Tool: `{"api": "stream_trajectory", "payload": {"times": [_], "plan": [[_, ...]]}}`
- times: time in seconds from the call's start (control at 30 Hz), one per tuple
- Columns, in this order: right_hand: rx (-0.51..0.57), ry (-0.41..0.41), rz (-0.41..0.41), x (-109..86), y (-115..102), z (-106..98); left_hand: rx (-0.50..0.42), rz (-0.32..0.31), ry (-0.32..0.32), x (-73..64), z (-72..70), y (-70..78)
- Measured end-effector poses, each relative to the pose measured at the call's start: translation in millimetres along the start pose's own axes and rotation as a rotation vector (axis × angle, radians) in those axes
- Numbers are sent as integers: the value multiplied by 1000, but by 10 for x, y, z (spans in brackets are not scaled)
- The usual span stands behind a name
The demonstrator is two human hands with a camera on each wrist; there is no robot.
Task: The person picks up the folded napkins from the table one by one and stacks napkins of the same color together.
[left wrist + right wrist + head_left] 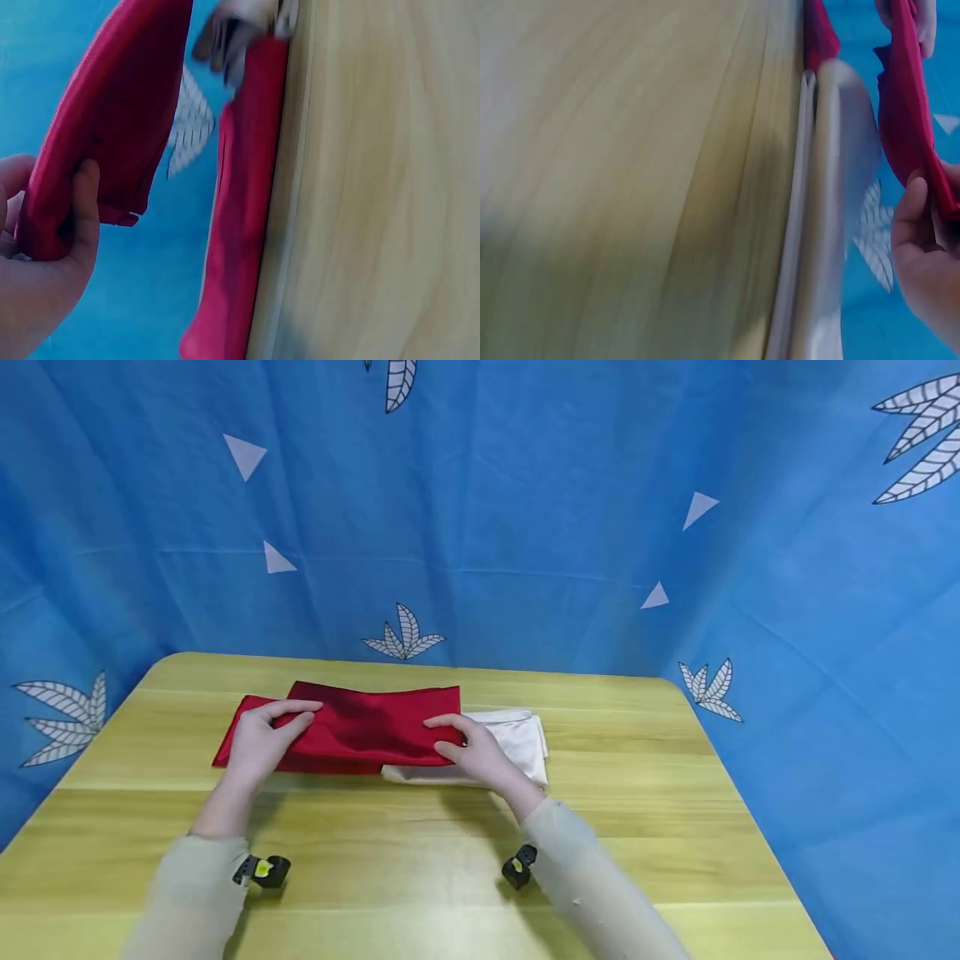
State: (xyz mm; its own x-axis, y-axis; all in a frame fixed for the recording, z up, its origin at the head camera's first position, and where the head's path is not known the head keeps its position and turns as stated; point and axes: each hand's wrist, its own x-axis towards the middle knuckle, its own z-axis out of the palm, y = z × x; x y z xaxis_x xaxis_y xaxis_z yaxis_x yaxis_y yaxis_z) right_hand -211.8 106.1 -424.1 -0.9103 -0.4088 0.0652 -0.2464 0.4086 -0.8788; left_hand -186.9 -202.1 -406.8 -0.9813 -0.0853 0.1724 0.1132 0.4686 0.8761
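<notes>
A folded, shiny red cloth (pixel 375 722) is held up above the table between both hands. My left hand (pixel 255 743) pinches its left end, thumb on the near side and fingers on the far side. At the other end my right hand (pixel 480 753) pinches the cloth in the same way. Below lies a second folded red cloth (pixel 244 195), flat on the table and partly hidden in the head view. A folded white cloth (pixel 525 745) lies to its right, partly covered by the held cloth in that view.
The pale wooden table (pixel 390 877) has rounded far corners. A blue curtain (pixel 510 510) with white leaf and triangle prints hangs behind and along the sides. Small black devices (pixel 272 871) are strapped at both wrists.
</notes>
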Motion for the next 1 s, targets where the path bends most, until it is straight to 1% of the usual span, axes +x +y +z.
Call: {"api": "stream_trajectory", "payload": {"times": [0.1, 0.2, 0.27, 0.37, 0.43, 0.6, 0.7, 0.83, 1.0], "plan": [[17, -28, 8, 126, -58, 155, 31, -11, 63, 23, -168, -68], [14, -45, 27, 218, -114, 281, 59, -15, 130, 56, -270, -125], [47, -67, 55, 261, -132, 355, 72, -23, 165, 79, -312, -172], [105, -107, 96, 292, -150, 436, 95, -36, 198, 107, -343, -259], [109, -136, 114, 290, -150, 466, 123, -48, 215, 121, -349, -321], [27, -174, 88, 270, -149, 464, 171, -76, 253, 136, -354, -448], [48, -176, 81, 258, -162, 435, 180, -81, 271, 140, -370, -483], [54, -178, 50, 228, -164, 382, 195, -55, 261, 147, -385, -488], [34, -203, 5, 145, -161, 261, 157, -48, 248, 144, -397, -452]]}}
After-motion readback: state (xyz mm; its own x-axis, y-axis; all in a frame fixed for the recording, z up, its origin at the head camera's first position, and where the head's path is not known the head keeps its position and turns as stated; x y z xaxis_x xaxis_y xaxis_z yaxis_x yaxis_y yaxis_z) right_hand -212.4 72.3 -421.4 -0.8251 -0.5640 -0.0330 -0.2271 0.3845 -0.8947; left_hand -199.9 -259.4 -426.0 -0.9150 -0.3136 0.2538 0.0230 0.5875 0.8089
